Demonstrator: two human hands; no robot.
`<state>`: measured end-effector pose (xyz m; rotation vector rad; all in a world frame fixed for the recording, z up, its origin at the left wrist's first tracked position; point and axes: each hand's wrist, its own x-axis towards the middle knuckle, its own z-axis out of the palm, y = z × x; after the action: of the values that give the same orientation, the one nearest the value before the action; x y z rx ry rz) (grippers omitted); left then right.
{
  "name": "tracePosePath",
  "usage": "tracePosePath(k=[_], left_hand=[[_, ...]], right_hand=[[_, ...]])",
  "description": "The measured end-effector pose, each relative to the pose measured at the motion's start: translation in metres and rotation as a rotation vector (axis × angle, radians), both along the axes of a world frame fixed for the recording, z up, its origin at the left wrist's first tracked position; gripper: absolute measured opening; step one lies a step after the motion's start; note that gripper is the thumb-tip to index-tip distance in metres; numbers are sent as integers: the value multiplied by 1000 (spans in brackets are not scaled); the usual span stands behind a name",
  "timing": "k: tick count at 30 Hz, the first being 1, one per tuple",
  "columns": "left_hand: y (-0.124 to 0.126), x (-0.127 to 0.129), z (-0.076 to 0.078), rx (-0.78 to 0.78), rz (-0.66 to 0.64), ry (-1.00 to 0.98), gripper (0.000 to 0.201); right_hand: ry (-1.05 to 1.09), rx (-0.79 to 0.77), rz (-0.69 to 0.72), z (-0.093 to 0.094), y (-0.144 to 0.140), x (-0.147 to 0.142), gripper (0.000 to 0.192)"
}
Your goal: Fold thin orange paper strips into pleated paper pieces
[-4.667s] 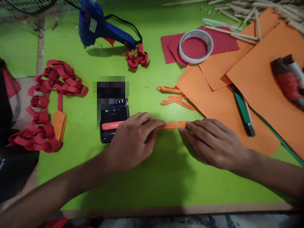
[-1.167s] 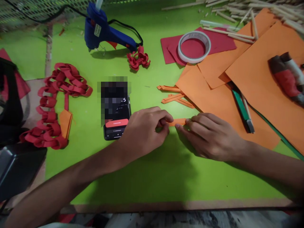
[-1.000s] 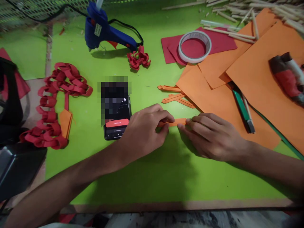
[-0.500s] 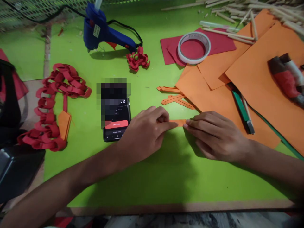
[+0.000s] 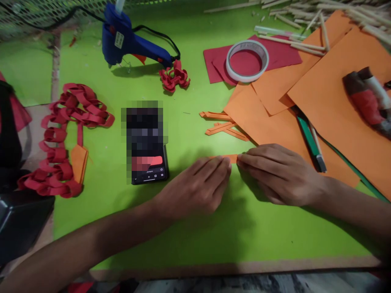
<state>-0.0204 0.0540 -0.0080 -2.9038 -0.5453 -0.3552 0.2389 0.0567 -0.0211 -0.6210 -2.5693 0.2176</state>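
Left hand: we are laying our left hand flat, fingers stretched out and close together, pressing down on the narrow folded orange paper strip; it is gripping nothing.
Right hand: our right hand is lying palm down, fingers loosely extended, fingertips pressing the strip's right end.
Strip: it is lying near the middle of the green table mat, mostly hidden under both hands, only a short piece showing between them.
Containers: we are seeing none holding anything; the white tape roll is sitting on dark red paper sheets at the far right.
Right side: large orange paper sheets are overlapping, with a green-handled tool lying on them, just beside our right hand.
Ahead: more folded orange strips are lying just beyond the hands.
Left: a black smartphone is lying just beside our left hand; a red paper chain is curling further left.
Far: a blue glue gun is resting beside a small red paper flower.
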Motion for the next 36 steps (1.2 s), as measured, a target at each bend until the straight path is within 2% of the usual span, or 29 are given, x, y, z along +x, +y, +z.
tracePosePath(k=[5,15,25,32,36], left_hand=[[3,0,1,-22,2,-19,27],[7,-3,2,-30,-21,0,25],[8,-21,6,21,8,62,29],[16,-22,3,-156,128,-64,16],[21,-23,5,-257,169,-66,23]], right_hand=[[-16,39,51,1,3,0,24],[-6,69,-10,-2,2,-4,23],[35,59,-36,-3,0,-7,26],[47,52,-14,-5,0,-6,29],[43,47,-21,-4,0,-7,27]])
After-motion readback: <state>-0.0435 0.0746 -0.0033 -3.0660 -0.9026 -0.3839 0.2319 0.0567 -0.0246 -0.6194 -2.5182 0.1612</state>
